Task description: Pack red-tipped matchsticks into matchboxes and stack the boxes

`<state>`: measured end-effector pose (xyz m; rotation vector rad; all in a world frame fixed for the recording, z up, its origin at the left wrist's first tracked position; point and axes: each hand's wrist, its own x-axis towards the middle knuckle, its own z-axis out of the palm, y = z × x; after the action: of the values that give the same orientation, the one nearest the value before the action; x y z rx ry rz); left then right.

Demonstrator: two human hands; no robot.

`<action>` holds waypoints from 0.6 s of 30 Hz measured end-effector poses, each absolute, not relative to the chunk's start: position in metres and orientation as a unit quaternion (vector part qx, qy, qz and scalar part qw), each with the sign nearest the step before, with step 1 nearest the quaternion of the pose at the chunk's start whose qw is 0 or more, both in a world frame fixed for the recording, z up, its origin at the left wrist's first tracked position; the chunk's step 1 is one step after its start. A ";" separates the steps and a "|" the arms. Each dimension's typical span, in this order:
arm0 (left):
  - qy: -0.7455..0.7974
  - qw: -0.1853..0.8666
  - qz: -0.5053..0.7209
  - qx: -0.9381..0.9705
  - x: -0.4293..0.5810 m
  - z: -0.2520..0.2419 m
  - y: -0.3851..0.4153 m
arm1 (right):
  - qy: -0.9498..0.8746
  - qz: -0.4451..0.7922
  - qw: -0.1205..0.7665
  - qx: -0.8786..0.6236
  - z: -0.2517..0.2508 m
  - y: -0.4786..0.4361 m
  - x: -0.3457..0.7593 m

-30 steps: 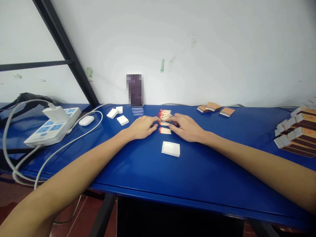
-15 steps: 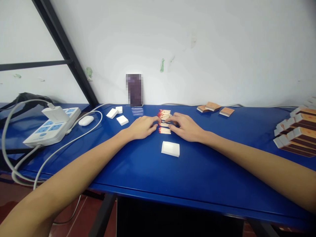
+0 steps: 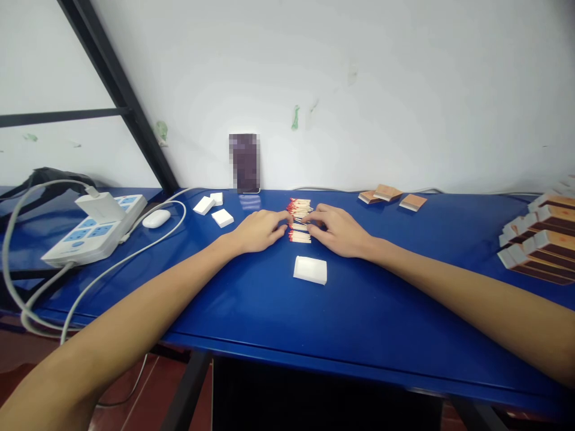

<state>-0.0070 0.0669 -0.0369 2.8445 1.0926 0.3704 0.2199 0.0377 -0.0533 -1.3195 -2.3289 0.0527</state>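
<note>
In the head view, the left hand [image 3: 258,231] and right hand [image 3: 341,231] show almost no shift from half a second earlier, thumbs and forefingers parted at opposite ends of the matches [image 3: 299,208] beyond the white tray [image 3: 310,271], so handling apparently remains mid-step.

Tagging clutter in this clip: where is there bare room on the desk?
Bare tabletop flanks the white tray and separates the orange boxes from the stacked matchboxes. It is crowded at the matches between left hand and right hand, and around the power strip.
</note>
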 end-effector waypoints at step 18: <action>0.371 0.035 0.114 0.921 -0.008 -0.037 0.066 | -0.836 0.017 0.216 -0.504 -0.050 0.035 0.218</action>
<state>-0.0080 0.0661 -0.0372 2.8296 1.1409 0.3494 0.2179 0.0348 -0.0498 -1.3969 -2.3174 0.0462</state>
